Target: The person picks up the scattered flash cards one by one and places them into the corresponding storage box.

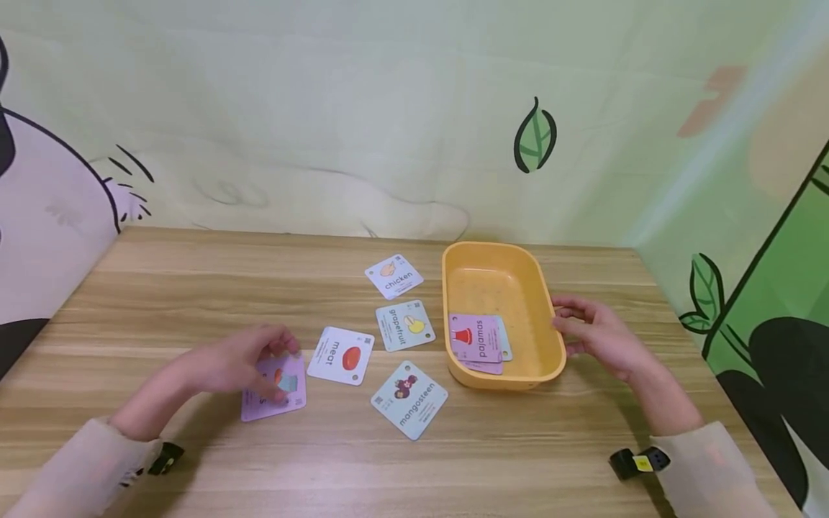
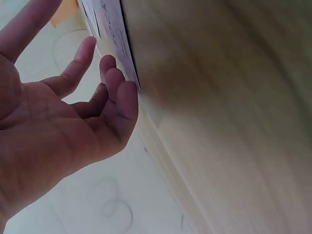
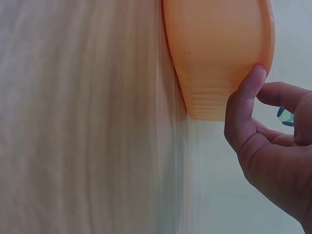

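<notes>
My left hand (image 1: 242,360) is over a purple picture card (image 1: 285,406) at the left, its thumb and fingertips spread across the card. The hand covers most of the card's word. In the left wrist view, fingertips (image 2: 127,97) are at the edge of a card (image 2: 122,41). To the right, my right hand (image 1: 599,338) touches the outside of the yellow plastic basket (image 1: 550,352) near its rim. A thumb tip (image 3: 259,73) meets that rim in the right wrist view. Inside the basket lies a purple "pajamas" card (image 1: 476,338) on top of other cards.
Between left hand and basket lie the "meat" card (image 1: 341,356), "mangosteen" card (image 1: 409,399), "grapefruit" card (image 1: 404,325) and "chicken" card (image 1: 393,276), all face up. The wooden table (image 1: 194,288) meets a cartoon-printed wall (image 1: 324,129) at its back edge.
</notes>
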`<state>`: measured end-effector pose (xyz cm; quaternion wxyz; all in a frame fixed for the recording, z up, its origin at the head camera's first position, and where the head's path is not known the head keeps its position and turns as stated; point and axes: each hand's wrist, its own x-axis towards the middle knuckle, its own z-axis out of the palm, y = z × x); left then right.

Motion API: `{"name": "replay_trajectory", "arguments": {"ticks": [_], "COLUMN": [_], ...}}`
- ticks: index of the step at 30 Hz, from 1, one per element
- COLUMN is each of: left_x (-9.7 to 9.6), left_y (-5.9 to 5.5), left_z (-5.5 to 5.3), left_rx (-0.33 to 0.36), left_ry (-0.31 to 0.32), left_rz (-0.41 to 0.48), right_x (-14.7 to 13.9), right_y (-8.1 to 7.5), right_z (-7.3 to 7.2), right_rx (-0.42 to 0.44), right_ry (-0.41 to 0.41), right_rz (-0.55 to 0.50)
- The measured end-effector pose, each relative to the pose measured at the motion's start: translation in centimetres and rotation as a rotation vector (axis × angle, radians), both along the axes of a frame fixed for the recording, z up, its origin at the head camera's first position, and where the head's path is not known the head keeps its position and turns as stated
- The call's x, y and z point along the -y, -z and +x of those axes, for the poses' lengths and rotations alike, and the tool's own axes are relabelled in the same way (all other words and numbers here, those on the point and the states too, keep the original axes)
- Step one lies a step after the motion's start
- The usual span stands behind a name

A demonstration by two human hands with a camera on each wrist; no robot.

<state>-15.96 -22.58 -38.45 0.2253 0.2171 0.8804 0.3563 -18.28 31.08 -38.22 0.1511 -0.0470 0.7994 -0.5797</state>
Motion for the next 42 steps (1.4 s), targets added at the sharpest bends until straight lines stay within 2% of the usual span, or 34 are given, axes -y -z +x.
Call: {"name": "replay_trajectory", "arguments": {"ticks": [12, 19, 24, 42], "left_x": [0.0, -0.3, -0.7, -0.4], "left_y": [0.2, -0.1, -0.1, -0.1], "left_z": [1.0, 1.0, 0.7, -0.1], "left_rx": [-0.169, -0.213, -0.219, -0.143], "left_ry": [-0.046, -0.031, -0.026, -0.062], "left_rz": [-0.229, -0.263, -0.266, -0.213], "right_x": [-0.1, -0.2, -0.2, -0.1], "right_y": [0.0, 0.1, 0.2, 0.2], "right_z": [0.1, 0.0, 0.0, 0.0], "right_rx": [-0.005, -0.006, -0.007, -0.009], "right_ry": [-0.005, -0.009, -0.006, -0.007], "right_rz": [-0.012, -0.017, -0.017, -0.027]}}
